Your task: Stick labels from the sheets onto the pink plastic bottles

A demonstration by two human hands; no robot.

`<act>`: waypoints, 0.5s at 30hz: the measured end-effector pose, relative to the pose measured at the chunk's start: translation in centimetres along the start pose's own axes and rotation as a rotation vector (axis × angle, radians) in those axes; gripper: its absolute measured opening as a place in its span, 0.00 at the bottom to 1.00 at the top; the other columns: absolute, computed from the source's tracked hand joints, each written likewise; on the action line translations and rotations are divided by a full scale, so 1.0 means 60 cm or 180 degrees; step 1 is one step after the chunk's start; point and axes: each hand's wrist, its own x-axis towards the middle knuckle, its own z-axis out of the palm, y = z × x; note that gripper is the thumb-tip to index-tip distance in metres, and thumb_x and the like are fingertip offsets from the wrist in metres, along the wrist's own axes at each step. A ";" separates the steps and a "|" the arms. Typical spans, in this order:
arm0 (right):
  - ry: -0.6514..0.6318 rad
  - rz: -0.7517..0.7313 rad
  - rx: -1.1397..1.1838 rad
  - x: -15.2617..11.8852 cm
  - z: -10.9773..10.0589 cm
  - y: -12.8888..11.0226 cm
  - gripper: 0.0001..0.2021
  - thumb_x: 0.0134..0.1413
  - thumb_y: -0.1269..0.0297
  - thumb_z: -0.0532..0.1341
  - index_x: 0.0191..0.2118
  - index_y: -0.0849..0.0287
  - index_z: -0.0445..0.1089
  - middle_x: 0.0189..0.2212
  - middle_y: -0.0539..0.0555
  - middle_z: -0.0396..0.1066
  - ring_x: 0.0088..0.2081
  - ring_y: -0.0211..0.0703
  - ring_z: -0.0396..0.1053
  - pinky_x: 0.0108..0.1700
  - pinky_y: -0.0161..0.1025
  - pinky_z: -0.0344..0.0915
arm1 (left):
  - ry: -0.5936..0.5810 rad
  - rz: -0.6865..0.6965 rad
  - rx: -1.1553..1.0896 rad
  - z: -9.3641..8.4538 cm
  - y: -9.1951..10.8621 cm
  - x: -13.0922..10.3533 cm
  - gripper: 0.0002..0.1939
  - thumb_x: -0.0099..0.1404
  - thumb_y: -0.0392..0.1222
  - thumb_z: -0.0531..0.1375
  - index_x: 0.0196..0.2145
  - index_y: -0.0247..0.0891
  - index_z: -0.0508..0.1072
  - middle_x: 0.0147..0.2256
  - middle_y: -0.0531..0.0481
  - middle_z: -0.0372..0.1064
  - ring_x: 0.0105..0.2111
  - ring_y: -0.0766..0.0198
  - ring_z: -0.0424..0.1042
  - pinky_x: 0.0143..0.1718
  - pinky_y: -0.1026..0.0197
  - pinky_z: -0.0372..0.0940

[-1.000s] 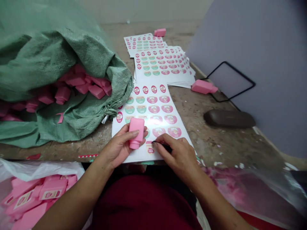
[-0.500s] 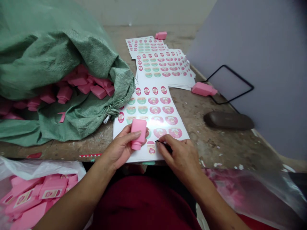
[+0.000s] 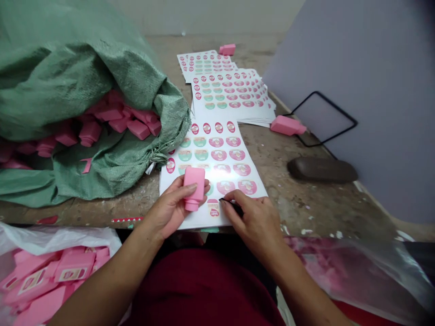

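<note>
My left hand [image 3: 171,206] holds a pink bottle [image 3: 194,183], its neck pointing toward me, with the thumb across its face. Under both hands lies a sheet of stickers [image 3: 219,156] at the table's front edge. My right hand [image 3: 256,215] is closed round a thin black tool [image 3: 237,208], whose tip is at the sheet beside a small rectangular sticker [image 3: 214,208]. Most of the tool is hidden by the fingers.
A green sack [image 3: 136,72] of pink bottles fills the left. More sticker sheets [image 3: 234,93] lie behind, with a loose bottle [image 3: 288,126] and a dark case [image 3: 322,170] at right. Labelled bottles [image 3: 73,267] sit in a bag at lower left.
The view has shifted very slightly. My left hand and the pink bottle have shifted a little to the left; both hands keep their holds.
</note>
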 end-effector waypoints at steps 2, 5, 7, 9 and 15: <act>0.0070 -0.0045 -0.0058 -0.001 0.004 -0.002 0.07 0.61 0.62 0.58 0.34 0.55 0.73 0.27 0.50 0.78 0.24 0.46 0.66 0.35 0.43 0.53 | -0.0016 0.0000 0.0039 -0.001 -0.001 -0.001 0.19 0.61 0.31 0.62 0.50 0.32 0.71 0.46 0.39 0.76 0.51 0.53 0.75 0.56 0.52 0.67; 0.0095 0.0010 -0.0064 0.002 0.005 -0.003 0.08 0.61 0.61 0.58 0.34 0.55 0.73 0.27 0.50 0.78 0.24 0.46 0.67 0.35 0.43 0.53 | -0.0040 0.0000 0.0030 -0.002 -0.002 0.000 0.19 0.61 0.31 0.62 0.51 0.32 0.70 0.46 0.39 0.77 0.50 0.53 0.75 0.57 0.52 0.65; -0.0023 0.0045 0.0082 0.005 0.001 -0.001 0.08 0.61 0.60 0.58 0.34 0.55 0.73 0.27 0.50 0.77 0.25 0.46 0.67 0.35 0.42 0.54 | -0.0053 0.0007 0.0018 -0.001 -0.003 0.001 0.20 0.61 0.30 0.62 0.51 0.32 0.70 0.46 0.38 0.76 0.51 0.53 0.75 0.58 0.52 0.64; -0.0209 0.0054 0.0320 0.007 -0.005 0.002 0.08 0.60 0.59 0.58 0.34 0.54 0.73 0.27 0.49 0.77 0.26 0.46 0.69 0.34 0.41 0.56 | -0.0037 0.0004 0.0014 -0.001 -0.002 0.002 0.20 0.61 0.30 0.62 0.51 0.32 0.70 0.46 0.38 0.76 0.51 0.53 0.75 0.57 0.52 0.65; -0.0127 0.0232 0.0255 -0.001 -0.009 -0.002 0.12 0.61 0.58 0.56 0.40 0.56 0.76 0.30 0.54 0.79 0.27 0.49 0.71 0.33 0.43 0.60 | 0.0006 0.0007 -0.0037 0.000 -0.001 0.000 0.19 0.60 0.30 0.63 0.50 0.31 0.70 0.46 0.37 0.76 0.50 0.53 0.75 0.55 0.53 0.66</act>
